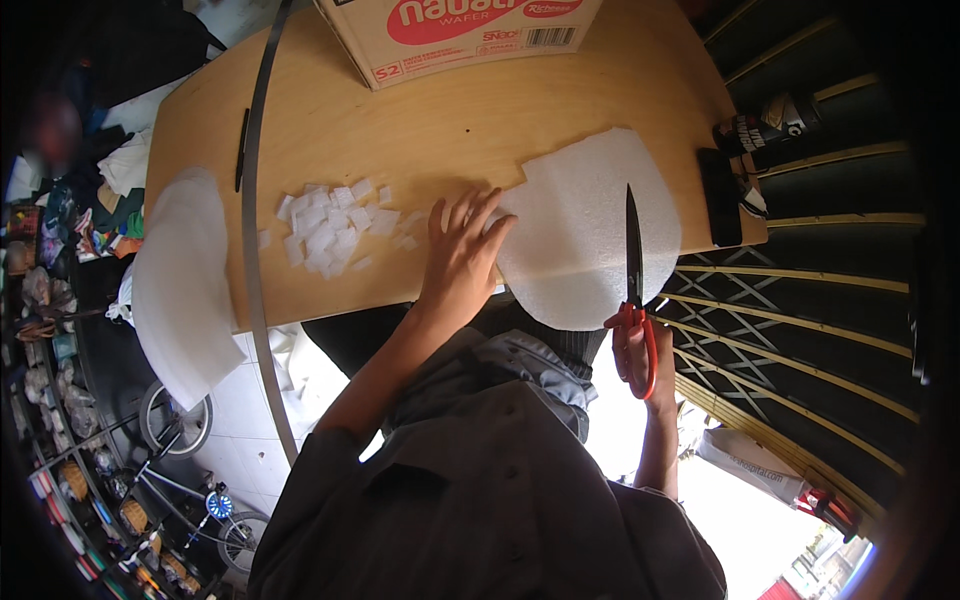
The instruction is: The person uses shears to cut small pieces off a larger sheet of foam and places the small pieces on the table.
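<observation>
A white foam sheet [580,215] with a stepped, cut-out corner lies on the right half of the wooden table and hangs over its near edge. My left hand [463,245] rests at the sheet's left edge, fingers spread and holding nothing. In my right hand [635,345] is a pair of scissors [634,240] with red handles, its dark blades pointing away from me over the sheet. The blades look closed together. To the left of my left hand sits a loose pile of small white foam squares [330,225].
A cardboard box [460,45] stands at the far side of the table [420,120]. Another white foam piece [185,285] hangs over the left edge, near a black pen [242,150]. A black phone-like object [718,195] lies at the right edge. A folding metal gate [800,300] stands beyond.
</observation>
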{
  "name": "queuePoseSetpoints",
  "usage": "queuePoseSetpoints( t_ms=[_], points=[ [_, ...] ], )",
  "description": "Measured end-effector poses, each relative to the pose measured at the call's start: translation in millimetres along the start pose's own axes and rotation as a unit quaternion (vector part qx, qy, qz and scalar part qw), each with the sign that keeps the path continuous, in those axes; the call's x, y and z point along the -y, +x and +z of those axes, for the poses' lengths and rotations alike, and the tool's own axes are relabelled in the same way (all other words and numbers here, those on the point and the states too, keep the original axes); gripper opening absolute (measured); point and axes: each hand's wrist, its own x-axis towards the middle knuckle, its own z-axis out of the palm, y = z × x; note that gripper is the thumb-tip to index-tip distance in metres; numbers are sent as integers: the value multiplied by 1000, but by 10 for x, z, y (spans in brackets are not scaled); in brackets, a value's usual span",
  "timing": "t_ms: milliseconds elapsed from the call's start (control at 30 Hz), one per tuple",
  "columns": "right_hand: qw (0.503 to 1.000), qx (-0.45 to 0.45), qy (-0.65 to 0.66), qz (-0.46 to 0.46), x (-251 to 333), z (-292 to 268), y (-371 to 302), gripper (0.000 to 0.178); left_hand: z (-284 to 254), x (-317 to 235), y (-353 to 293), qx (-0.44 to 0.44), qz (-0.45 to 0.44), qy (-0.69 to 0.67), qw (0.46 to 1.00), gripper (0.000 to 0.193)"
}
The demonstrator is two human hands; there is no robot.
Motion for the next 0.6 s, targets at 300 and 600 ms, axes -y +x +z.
queuePoseSetpoints(
  t_ms=[300,600],
  points=[
    [999,-46,2,2,-76,-188,-134,86,120,61,637,-65,-17,-11,998,28],
    [999,-8,40,7,-283,-127,-256,98,111,262,702,108,134,-39,984,39]
  ],
)
